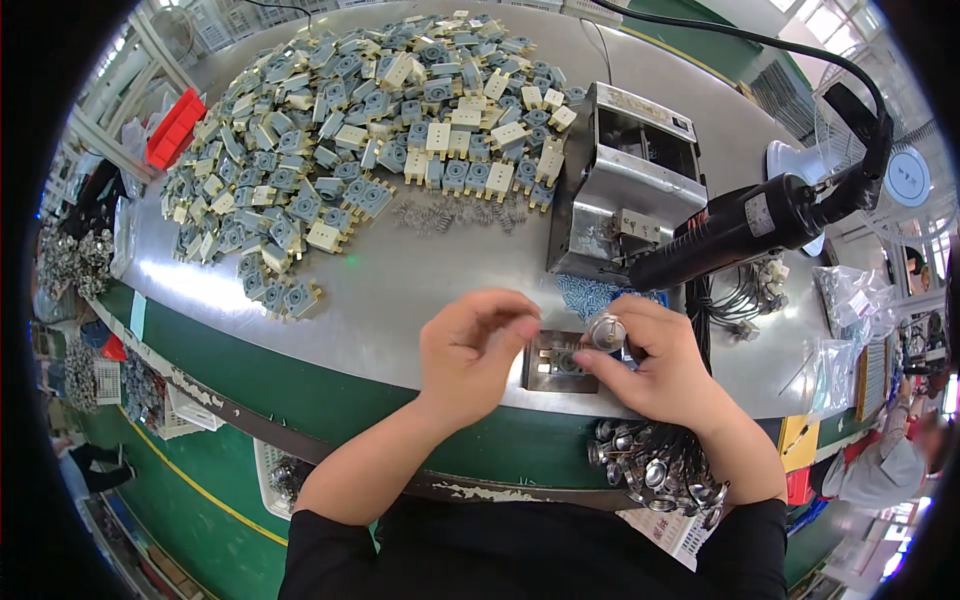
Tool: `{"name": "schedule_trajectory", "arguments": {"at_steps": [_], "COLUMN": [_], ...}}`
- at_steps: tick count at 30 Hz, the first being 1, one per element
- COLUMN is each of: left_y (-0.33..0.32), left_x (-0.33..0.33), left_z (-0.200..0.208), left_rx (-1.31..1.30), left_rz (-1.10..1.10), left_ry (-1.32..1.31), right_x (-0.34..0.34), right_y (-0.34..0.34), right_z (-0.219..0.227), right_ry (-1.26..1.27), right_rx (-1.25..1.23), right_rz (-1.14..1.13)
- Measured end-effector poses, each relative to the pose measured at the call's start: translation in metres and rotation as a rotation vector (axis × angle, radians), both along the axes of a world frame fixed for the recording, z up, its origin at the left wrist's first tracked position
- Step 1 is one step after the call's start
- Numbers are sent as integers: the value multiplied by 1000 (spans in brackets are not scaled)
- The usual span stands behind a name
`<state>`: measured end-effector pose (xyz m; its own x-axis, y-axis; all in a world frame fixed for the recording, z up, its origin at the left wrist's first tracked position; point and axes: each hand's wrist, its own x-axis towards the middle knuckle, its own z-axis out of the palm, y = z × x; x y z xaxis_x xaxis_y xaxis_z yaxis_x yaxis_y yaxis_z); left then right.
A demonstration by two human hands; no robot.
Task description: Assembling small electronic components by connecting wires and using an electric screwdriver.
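Observation:
My right hand (655, 358) grips a round, shiny metal part (605, 332) between thumb and fingers. Its thumb tip reaches down beside a small grey piece (566, 364) seated in a metal holder (540, 380) near the table's front edge. To the left of that holder, my left hand (470, 350) is raised a little, thumb and fingertips brought together. Whatever lies in that pinch, if anything, is too small to see. Similar round metal parts (655, 470) on dark cables hang in a bunch at the table edge under my right forearm.
Grey and cream plastic blocks (380, 110) form a large heap at the back left, with small coil springs (460, 213) before it. A metal box-shaped machine (640, 180) and a black power screwdriver (720, 235) stand close beyond my right hand. Plastic bags (835, 375) lie at right.

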<state>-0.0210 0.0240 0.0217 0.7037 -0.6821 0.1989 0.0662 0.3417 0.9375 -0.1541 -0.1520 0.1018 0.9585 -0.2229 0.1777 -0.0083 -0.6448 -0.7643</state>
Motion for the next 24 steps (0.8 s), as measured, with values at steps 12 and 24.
{"name": "schedule_trajectory", "arguments": {"at_steps": [12, 24], "left_y": [6, -2], "left_x": [30, 11], "left_z": [-11, -7], "left_rx": [173, 214], "left_rz": [-163, -292], "left_ry": [92, -364], "right_x": [-1, -43], "right_y": [-37, -38], "right_z": [-3, -8], "right_ry": [28, -138], "right_rx": [116, 661], "right_rz": [230, -168]}}
